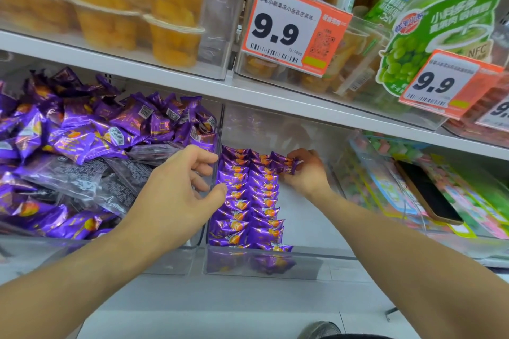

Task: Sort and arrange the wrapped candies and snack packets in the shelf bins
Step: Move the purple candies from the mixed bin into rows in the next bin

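- Candy (286, 165), purple-wrapped, is pinched in the right hand (304, 173) fingertips, long axis sideways, just right of two neat rows (248, 201).
- Left hand (179, 187), fingers curled, grips the bin divider (213, 173).

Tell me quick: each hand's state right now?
Left hand: fingers curled over the clear bin divider, gripping it.
Right hand: fingers pinching one purple candy packet at the back of the rows.

Right hand (304, 170) seemingly pinching purple candy (286, 164)
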